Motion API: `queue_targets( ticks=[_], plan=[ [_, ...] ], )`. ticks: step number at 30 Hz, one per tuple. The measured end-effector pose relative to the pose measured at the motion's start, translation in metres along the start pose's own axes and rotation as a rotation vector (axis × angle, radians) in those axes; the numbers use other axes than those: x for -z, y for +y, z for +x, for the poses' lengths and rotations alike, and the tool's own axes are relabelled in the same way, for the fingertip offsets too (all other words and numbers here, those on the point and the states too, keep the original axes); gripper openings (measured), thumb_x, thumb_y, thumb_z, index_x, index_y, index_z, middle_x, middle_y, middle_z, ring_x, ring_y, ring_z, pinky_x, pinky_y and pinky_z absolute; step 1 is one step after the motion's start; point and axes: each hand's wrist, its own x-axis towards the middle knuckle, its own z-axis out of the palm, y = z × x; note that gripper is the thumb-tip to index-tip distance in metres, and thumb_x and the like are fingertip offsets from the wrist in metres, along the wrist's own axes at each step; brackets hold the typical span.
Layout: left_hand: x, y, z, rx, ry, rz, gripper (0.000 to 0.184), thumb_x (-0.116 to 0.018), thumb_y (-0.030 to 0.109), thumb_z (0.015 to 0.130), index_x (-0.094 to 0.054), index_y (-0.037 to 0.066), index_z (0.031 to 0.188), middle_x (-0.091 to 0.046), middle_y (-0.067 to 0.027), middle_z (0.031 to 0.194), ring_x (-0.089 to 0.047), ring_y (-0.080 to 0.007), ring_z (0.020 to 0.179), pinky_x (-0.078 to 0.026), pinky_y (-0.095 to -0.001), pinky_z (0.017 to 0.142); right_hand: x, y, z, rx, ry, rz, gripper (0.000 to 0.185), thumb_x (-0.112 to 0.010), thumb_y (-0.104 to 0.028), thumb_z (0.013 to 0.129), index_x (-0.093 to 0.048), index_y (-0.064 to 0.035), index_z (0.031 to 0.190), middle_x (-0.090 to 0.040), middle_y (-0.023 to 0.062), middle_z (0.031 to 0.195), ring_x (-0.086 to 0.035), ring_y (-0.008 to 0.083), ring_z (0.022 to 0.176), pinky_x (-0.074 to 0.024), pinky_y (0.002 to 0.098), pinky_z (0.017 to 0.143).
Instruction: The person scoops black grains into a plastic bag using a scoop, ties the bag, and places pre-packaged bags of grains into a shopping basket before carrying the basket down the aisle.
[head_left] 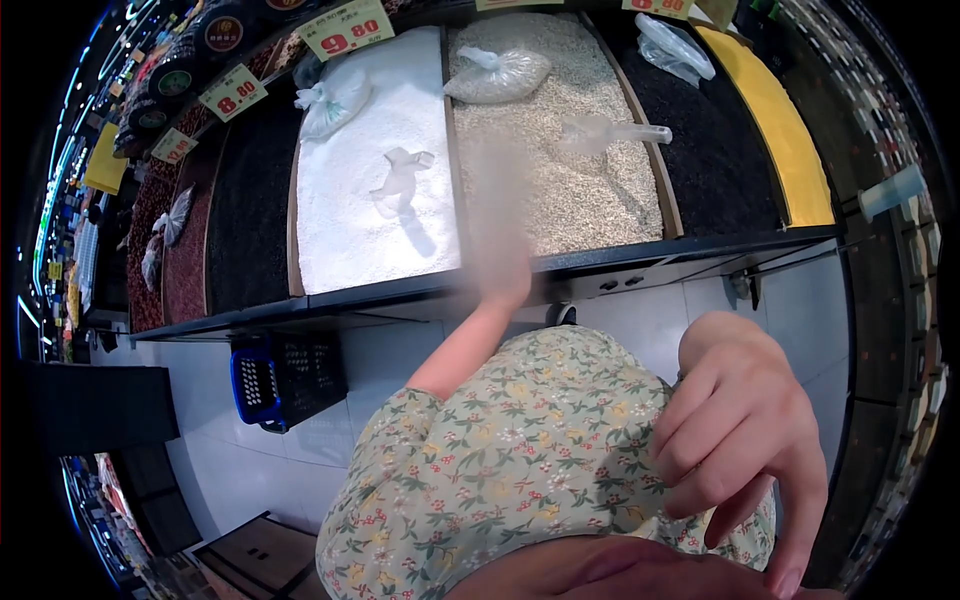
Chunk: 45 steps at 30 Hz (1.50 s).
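My left hand (498, 240) is smeared by motion above the front of the bins, near the divider between the white grain or powder (345, 225) and the beige grain (550, 215). Its fingers cannot be made out. A clear plastic scoop (398, 185) lies in the white bin, left of that hand. To the hand's right, another clear scoop (590, 133) rests on the beige grain, handle pointing right. Close to the camera, my right hand (750, 430) is raised before the floral garment (520, 440), fingers loosely bent and apart, with nothing visible in them.
Knotted plastic bags (500, 76) lie on the grains. Bins of black grain (700, 130) and red beans (150, 240) flank them. Price signs (345, 33) stand behind. A dark bin edge (390, 286) runs in front; a blue-handled basket (285, 378) stands on the floor.
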Motion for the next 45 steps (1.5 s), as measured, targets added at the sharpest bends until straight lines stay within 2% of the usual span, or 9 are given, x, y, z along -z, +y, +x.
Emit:
queue_targets(
  ticks=[3, 5, 12, 15, 17, 27, 39, 41, 45],
  plan=[
    [0.000, 0.002, 0.003, -0.007, 0.009, 0.030, 0.033, -0.043, 0.011, 0.088, -0.051, -0.003, 0.117, -0.048, -0.0232, 0.122, -0.044, -0.0385, 0.114, -0.033, -0.0461, 0.099, 0.006, -0.001, -0.001, 0.013, -0.022, -0.049, 0.046, -0.060, -0.012, 0.087, -0.051, -0.0287, 0.129, -0.052, 0.0066, 0.066, -0.041, 0.0093, 0.047, -0.0293, 0.0193, 0.038],
    [0.001, 0.002, 0.004, 0.003, 0.018, 0.008, 0.033, -0.043, 0.011, 0.088, -0.050, -0.003, 0.117, -0.048, -0.0234, 0.122, -0.044, -0.0385, 0.114, -0.033, -0.0464, 0.099, 0.013, -0.004, -0.002, -0.024, -0.095, -0.050, 0.041, -0.061, -0.005, 0.086, -0.052, -0.0189, 0.123, -0.058, 0.0133, 0.067, -0.053, 0.0183, 0.053, -0.0452, 0.0263, 0.048],
    [0.016, 0.008, 0.007, 0.060, -0.215, -0.034, 0.038, -0.044, 0.009, 0.087, -0.046, -0.004, 0.122, -0.046, -0.0247, 0.125, -0.042, -0.0394, 0.117, -0.032, -0.0470, 0.100, 0.009, -0.001, 0.000, 0.042, 0.034, 0.067, 0.046, -0.062, -0.005, 0.085, -0.049, -0.0194, 0.126, -0.058, 0.0132, 0.065, -0.053, 0.0183, 0.052, -0.0455, 0.0270, 0.049],
    [0.004, 0.000, 0.005, 0.058, -0.213, 0.103, 0.060, -0.049, 0.032, 0.086, -0.033, 0.009, 0.139, -0.033, -0.0121, 0.144, -0.034, -0.0277, 0.129, -0.028, -0.0426, 0.104, 0.008, -0.002, -0.002, 0.022, -0.023, 0.093, 0.044, -0.063, -0.005, 0.084, -0.052, -0.0188, 0.124, -0.057, 0.0130, 0.065, -0.053, 0.0183, 0.052, -0.0453, 0.0269, 0.049],
    [0.005, 0.001, 0.006, 0.047, -0.206, 0.130, 0.060, -0.049, 0.032, 0.086, -0.034, 0.009, 0.139, -0.034, -0.0120, 0.143, -0.035, -0.0272, 0.129, -0.029, -0.0429, 0.104, 0.006, -0.005, -0.005, -0.038, -0.016, 0.125, 0.044, -0.059, -0.012, 0.088, -0.052, -0.0290, 0.128, -0.053, 0.0071, 0.067, -0.041, 0.0095, 0.048, -0.0291, 0.0192, 0.038],
    [0.001, 0.002, 0.005, 0.043, -0.204, 0.189, 0.058, -0.049, 0.032, 0.086, -0.035, 0.009, 0.138, -0.037, -0.0115, 0.141, -0.037, -0.0270, 0.127, -0.030, -0.0424, 0.103, 0.019, -0.012, -0.009, -0.064, -0.039, 0.027, 0.037, -0.064, -0.004, 0.083, -0.058, -0.0167, 0.117, -0.057, 0.0136, 0.066, -0.053, 0.0176, 0.052, -0.0433, 0.0250, 0.048],
    [0.000, 0.001, 0.005, 0.093, -0.216, 0.160, 0.057, -0.052, 0.032, 0.085, -0.039, 0.007, 0.135, -0.040, -0.0139, 0.139, -0.037, -0.0279, 0.128, -0.029, -0.0418, 0.104, 0.021, -0.002, -0.002, -0.027, -0.124, 0.028, 0.046, -0.066, -0.011, 0.082, -0.051, -0.0291, 0.121, -0.058, 0.0134, 0.078, -0.049, 0.0147, 0.053, -0.0388, 0.0226, 0.046],
    [0.010, 0.006, 0.010, 0.132, -0.217, -0.097, 0.036, -0.042, 0.013, 0.090, -0.048, -0.003, 0.121, -0.047, -0.0237, 0.124, -0.043, -0.0388, 0.116, -0.033, -0.0476, 0.098, 0.023, -0.003, -0.006, -0.079, -0.172, 0.035, 0.047, -0.065, -0.012, 0.082, -0.051, -0.0330, 0.122, -0.057, 0.0124, 0.078, -0.050, 0.0147, 0.055, -0.0393, 0.0229, 0.047],
    [0.007, 0.007, 0.011, 0.150, -0.241, 0.025, 0.057, -0.048, 0.026, 0.087, -0.034, 0.008, 0.139, -0.034, -0.0130, 0.143, -0.034, -0.0277, 0.130, -0.030, -0.0420, 0.103, 0.029, -0.007, -0.014, -0.129, -0.204, 0.061, 0.046, -0.066, -0.013, 0.082, -0.054, -0.0377, 0.119, -0.057, 0.0118, 0.079, -0.050, 0.0148, 0.056, -0.0394, 0.0231, 0.048]
  ],
)
